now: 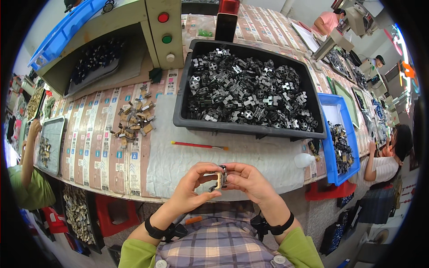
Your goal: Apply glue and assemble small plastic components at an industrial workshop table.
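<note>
A small, blocky tan-and-dark part is held up close to the body, presumably for better viewing. It is pinched by the left hand and right hand — fingertips parted only by its thickness. The deep black plastic tub is placed ahead, seemingly for easy reach.

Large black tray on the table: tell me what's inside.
The black plastic tray holds a heap of small black-and-silver parts, some with spoked wheels. The top layer covers the tray's floor and anything deeper, so neither can be seen.
</note>
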Action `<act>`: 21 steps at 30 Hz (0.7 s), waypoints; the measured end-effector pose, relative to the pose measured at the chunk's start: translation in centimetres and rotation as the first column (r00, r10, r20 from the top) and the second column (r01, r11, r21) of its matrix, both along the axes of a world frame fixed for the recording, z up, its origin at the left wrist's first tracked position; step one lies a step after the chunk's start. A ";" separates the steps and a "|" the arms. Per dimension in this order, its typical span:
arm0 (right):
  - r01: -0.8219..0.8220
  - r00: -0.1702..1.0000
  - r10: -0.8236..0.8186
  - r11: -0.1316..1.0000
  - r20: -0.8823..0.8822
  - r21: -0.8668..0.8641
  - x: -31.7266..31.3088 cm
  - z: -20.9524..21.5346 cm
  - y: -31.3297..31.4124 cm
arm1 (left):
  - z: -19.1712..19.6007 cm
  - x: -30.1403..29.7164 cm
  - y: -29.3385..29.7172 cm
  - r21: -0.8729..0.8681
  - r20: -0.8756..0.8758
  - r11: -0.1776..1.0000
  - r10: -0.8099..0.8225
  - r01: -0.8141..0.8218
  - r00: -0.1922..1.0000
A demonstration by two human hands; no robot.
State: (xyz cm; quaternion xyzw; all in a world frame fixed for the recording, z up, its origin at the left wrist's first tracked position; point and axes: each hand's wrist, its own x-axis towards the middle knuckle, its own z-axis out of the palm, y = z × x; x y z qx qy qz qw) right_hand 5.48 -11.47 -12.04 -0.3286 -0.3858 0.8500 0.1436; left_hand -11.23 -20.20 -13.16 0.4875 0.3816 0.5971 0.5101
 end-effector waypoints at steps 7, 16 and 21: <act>-0.001 1.000 0.001 0.999 -0.007 -0.044 -0.3 -0.4 -0.1 | -0.4 0.2 -0.1 0.044 -0.205 0.999 0.027 -0.019 0.978; 0.179 0.984 -0.175 0.967 -0.036 0.180 -0.3 1.8 -0.6 | -0.9 0.1 0.1 0.171 -0.378 0.951 0.304 -0.257 0.875; 0.177 0.984 -0.168 0.958 -0.059 0.226 -0.7 1.5 -1.0 | -0.6 0.2 0.1 0.227 -0.460 0.937 0.343 -0.265 0.819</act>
